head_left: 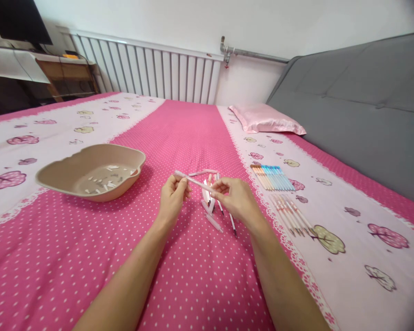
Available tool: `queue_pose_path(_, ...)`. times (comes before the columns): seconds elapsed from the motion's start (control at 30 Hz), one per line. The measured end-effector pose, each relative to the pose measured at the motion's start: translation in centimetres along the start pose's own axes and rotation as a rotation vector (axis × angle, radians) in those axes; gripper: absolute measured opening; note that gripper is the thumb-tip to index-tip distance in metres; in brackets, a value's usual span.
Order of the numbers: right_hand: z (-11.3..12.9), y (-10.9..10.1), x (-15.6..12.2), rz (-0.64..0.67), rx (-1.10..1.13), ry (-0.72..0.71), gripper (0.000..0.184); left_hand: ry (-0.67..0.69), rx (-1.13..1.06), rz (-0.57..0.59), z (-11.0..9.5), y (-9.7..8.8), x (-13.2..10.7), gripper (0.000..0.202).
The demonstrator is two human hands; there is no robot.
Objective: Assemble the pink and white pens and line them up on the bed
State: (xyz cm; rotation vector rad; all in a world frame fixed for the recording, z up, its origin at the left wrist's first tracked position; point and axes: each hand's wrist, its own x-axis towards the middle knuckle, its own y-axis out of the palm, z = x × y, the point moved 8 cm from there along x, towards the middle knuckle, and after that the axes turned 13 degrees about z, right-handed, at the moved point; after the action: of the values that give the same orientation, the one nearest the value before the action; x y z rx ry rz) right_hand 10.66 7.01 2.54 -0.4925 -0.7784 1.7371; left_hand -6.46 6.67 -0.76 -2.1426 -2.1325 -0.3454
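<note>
A pale, translucent pen barrel (pixel 197 181) is held slantwise between my two hands. My left hand (pixel 172 195) pinches it near its upper left end. At the lower right end, the fingers of my right hand (pixel 237 198) close on it and partly hide it. Beneath and between the hands lies a loose pile of pen parts: clear barrel pieces (pixel 214 223) and thin white refills with dark tips (pixel 232 224). To the right, a row of blue and orange pens (pixel 273 178) lies side by side, with a row of clear pens (pixel 291 215) nearer to me.
A tan basin (pixel 122 191) with small white and grey pieces inside stands on the pink bedspread (pixel 189 133) at left. A pink pillow (pixel 266 120) lies far right by the grey headboard (pixel 359 101). Behind are a white radiator (pixel 141 66) and a desk with a monitor (pixel 17 20).
</note>
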Motion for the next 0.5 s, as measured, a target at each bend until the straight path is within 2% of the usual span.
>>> queue_pose_path(0.27,0.16,0.21,-0.05,0.031,0.016,0.006,0.008,0.004,0.022,-0.016,-0.05,-0.12,-0.17,0.013)
queue_pose_path(0.5,-0.40,-0.01,0.00,-0.021,0.002,0.028,0.008,0.011,0.151,-0.030,-0.02,-0.19,-0.24,0.027)
